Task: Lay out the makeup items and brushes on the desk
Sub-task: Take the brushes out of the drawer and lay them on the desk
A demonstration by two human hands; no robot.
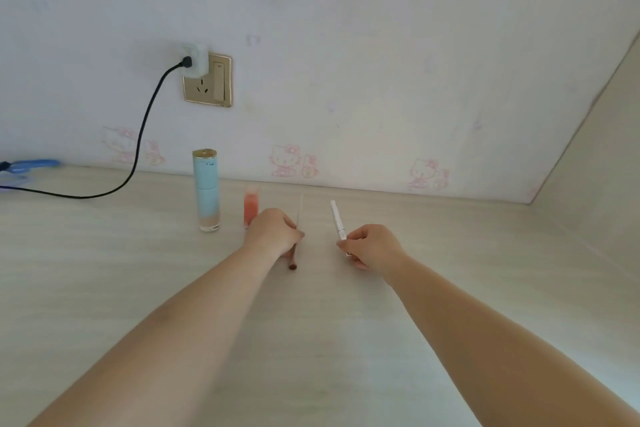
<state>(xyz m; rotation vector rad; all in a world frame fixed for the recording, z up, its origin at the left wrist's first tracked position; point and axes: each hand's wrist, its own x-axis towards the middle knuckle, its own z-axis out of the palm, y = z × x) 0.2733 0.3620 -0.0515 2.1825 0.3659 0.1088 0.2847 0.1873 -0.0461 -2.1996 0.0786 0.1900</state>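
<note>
A thin brush is gripped in the closed left hand low over a pale desk, its dark tip pointing back toward the person, while a white pen-like stick is pinched in the closed right hand. Just beyond and left of the left hand, a blue bottle with a gold cap and a small pink tube are seen standing upright.
</note>
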